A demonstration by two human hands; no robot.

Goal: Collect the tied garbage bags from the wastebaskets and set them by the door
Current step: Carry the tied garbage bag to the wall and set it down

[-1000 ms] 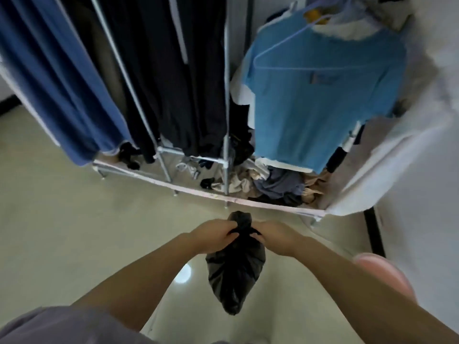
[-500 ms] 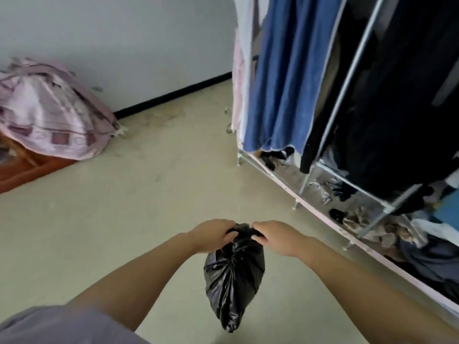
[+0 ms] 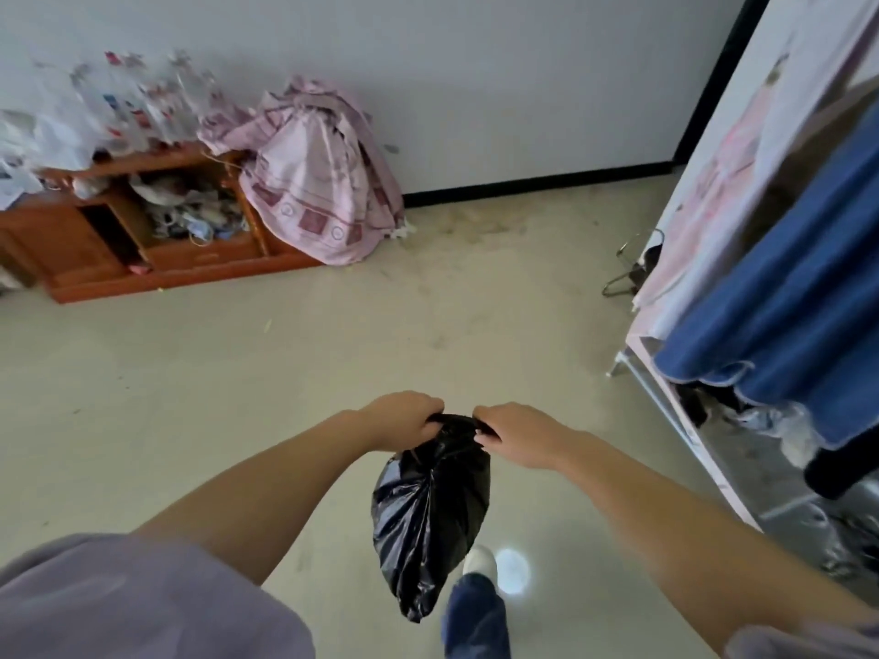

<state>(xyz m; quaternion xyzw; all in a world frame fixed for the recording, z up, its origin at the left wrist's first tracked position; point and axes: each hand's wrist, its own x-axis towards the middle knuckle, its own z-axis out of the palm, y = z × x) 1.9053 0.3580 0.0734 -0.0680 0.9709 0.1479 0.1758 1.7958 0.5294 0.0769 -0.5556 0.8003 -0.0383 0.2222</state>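
A black garbage bag (image 3: pixel 430 511) hangs in front of me above the pale floor, gathered at its top. My left hand (image 3: pixel 404 418) grips the left side of the bag's neck. My right hand (image 3: pixel 516 432) grips the right side of the neck. Both fists are closed on the plastic, a short gap apart. The bag's body dangles freely below them. No wastebasket and no door show in this view.
A low wooden cabinet (image 3: pixel 71 240) with clutter stands at the far left wall, a pink bundle (image 3: pixel 318 192) leaning on it. A clothes rack (image 3: pixel 666 387) with a blue garment (image 3: pixel 780 302) lines the right. My foot (image 3: pixel 480 561) steps below the bag.
The view has swung left, away from the clothes rack toward the far wall and cabinet. Both hands keep the same hold on the bag, which hangs as before.
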